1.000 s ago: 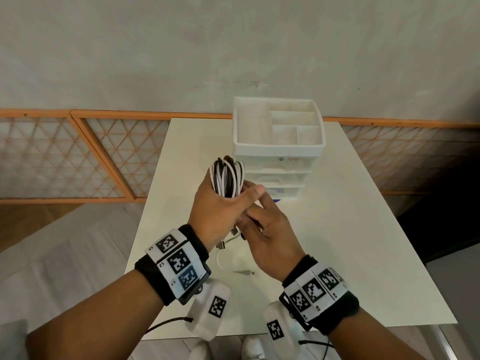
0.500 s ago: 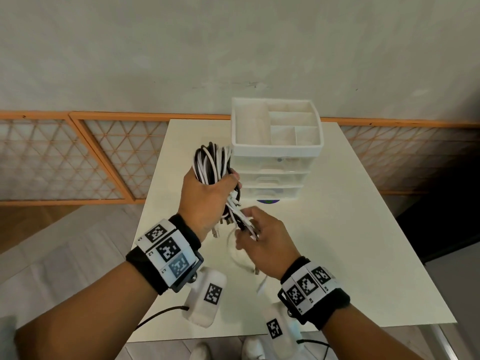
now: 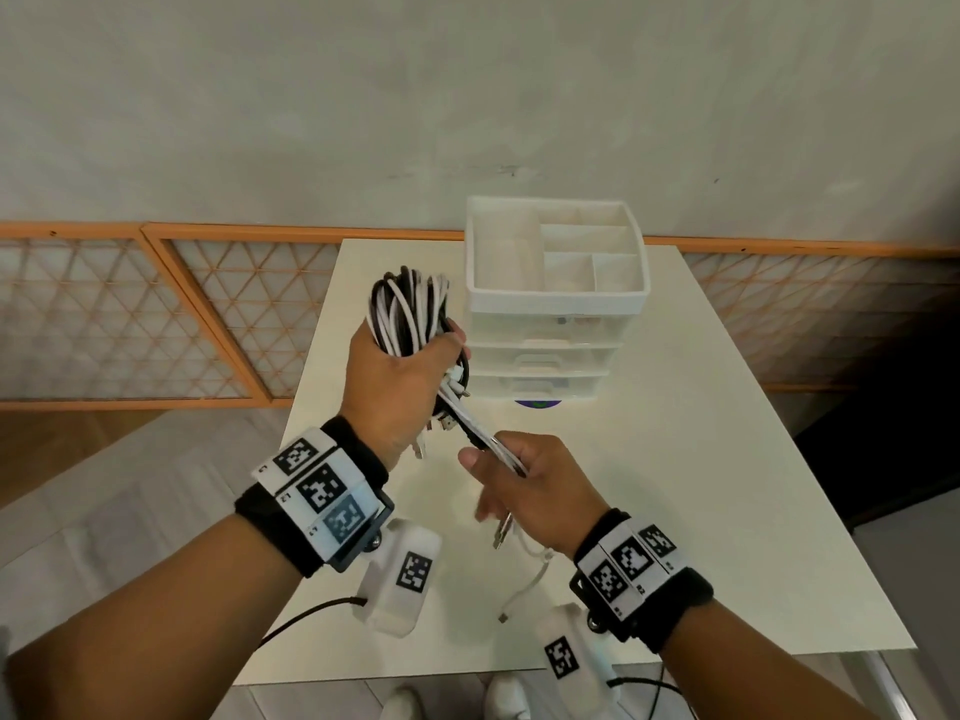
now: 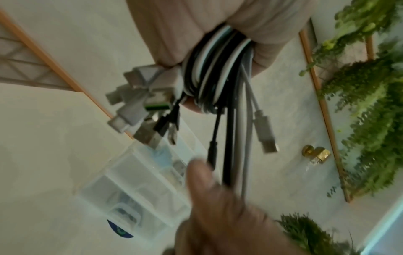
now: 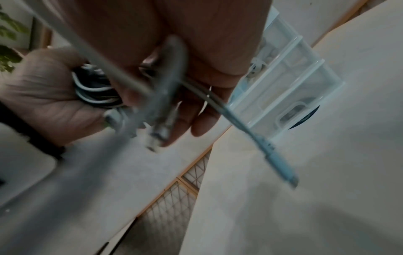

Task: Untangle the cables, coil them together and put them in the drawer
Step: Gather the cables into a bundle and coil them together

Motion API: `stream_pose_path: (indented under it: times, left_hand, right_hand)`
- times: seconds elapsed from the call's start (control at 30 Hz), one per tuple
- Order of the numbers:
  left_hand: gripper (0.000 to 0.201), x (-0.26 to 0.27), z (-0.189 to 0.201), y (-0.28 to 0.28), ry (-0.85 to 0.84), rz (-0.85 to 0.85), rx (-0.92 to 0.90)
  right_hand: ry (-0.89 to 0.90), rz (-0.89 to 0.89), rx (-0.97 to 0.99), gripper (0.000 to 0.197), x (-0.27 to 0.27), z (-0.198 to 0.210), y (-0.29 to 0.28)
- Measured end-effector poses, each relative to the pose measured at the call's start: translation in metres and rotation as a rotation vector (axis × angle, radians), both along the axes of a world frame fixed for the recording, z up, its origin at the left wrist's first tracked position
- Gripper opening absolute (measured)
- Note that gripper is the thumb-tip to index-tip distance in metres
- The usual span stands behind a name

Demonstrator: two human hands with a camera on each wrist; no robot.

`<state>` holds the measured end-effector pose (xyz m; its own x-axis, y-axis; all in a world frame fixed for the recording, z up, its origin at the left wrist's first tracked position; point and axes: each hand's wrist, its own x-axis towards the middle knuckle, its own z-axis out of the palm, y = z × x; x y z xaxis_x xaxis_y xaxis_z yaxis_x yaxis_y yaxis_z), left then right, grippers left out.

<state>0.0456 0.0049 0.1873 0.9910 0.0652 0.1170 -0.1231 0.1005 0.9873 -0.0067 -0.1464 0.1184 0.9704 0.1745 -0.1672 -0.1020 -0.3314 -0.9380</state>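
My left hand [image 3: 400,376] grips a coil of black and white cables [image 3: 410,309], held upright above the white table [image 3: 727,485]. In the left wrist view the coil [image 4: 216,69] sits in my curled fingers, with several plugs [image 4: 139,103] hanging below. Loose tails run down to my right hand [image 3: 524,475], which holds black and white cable ends [image 3: 493,444] between thumb and fingers. One white tail [image 3: 530,579] hangs below it to the tabletop. The white drawer unit [image 3: 550,324] stands just behind the hands, its drawers closed.
The drawer unit has an open divided tray on top [image 3: 558,252]. A blue disc [image 3: 537,404] peeks from under its front. An orange lattice railing [image 3: 182,314] runs behind the table. White shoes [image 3: 405,704] show below the near table edge.
My left hand has lifted the coil up and to the left. My right hand has slid down and away along the loose tails, drawing them out straight.
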Motion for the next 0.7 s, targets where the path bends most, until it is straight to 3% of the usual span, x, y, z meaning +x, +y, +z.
stream_pose_path:
  times: [0.1, 0.2, 0.33, 0.37, 0.47, 0.7]
  left_hand:
    - [0.013, -0.001, -0.001, 0.012, 0.047, -0.273, 0.044]
    - [0.022, -0.011, 0.0, 0.009, 0.122, -0.57, 0.325]
    - [0.019, -0.017, -0.004, -0.008, 0.131, -0.641, 0.528]
    - [0.026, -0.017, -0.006, -0.01, 0.137, -0.622, 0.548]
    - [0.046, -0.017, -0.01, -0.015, 0.154, -0.516, 0.667]
    - [0.043, -0.015, -0.007, -0.017, 0.152, -0.445, 0.667]
  right_hand:
    - [-0.007, 0.006, -0.15, 0.046, 0.011, -0.002, -0.017]
    - [-0.134, 0.028, -0.369, 0.049, 0.029, 0.002, -0.031]
    - [-0.325, 0.103, -0.682, 0.009, 0.039, 0.021, -0.027]
    - [-0.334, 0.093, -0.705, 0.017, 0.04, 0.025, -0.025]
    - [-0.291, 0.006, -0.61, 0.007, 0.044, 0.032, -0.026]
    - [-0.175, -0.025, -0.244, 0.029, 0.036, 0.05, -0.026]
